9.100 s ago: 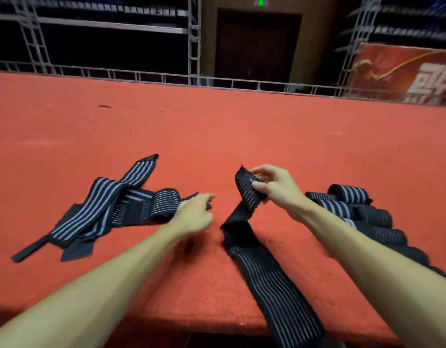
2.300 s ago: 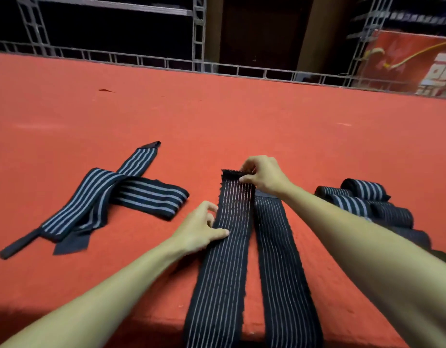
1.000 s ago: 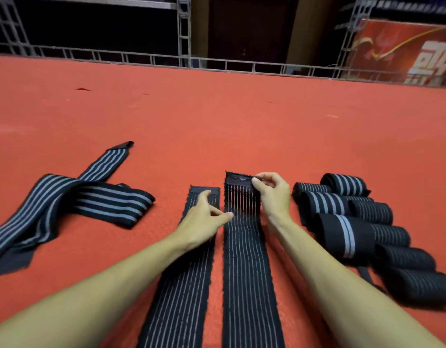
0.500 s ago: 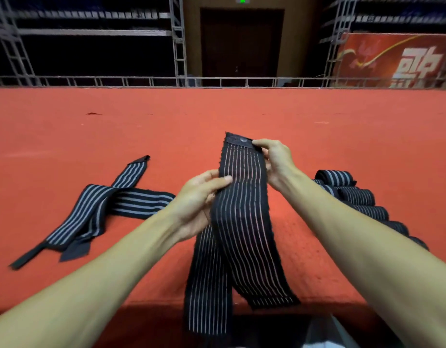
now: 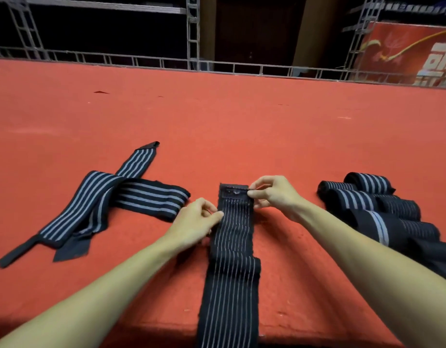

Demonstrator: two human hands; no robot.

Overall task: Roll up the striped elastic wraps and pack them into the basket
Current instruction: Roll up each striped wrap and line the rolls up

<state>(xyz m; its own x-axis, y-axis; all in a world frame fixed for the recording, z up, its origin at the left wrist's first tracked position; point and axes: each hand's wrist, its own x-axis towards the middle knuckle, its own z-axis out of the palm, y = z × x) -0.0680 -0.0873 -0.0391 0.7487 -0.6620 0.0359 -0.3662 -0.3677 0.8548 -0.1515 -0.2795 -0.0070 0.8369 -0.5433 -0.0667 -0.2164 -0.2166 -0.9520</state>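
Right now the job looks about half done. Out past the right hand (image 5: pixel 274 194), on its far side, sits a bunch of rolled wraps (image 5: pixel 367 197), fat little tubes packed close and touching each other. These look finished. Out past the left hand (image 5: pixel 199 219) lie the loose wraps (image 5: pixel 146 197), flat and crossed over each other in a messy pile, so they still need rolling. No basket shows at all, so I think no packing has begun.

Between the two hands lies the thin-striped wrap (image 5: pixel 234 234), a long flat band. It runs from the hands back toward the person and hangs over the near edge of the red stage (image 5: pixel 242 121). It is not rolled yet. The right hand pinches the top corner of its far end with thumb and finger. The left hand has curled fingers that nip the band's other edge, a little nearer the person. I think the roll starts from this end.

The band is black with many thin pale lines running down its length. It looks stretchy and soft, with slightly fuzzy edges. Its far end has a plain dark patch with no lines. The loose wraps have wider, brighter stripes. The stage looks like rough, flat carpet.
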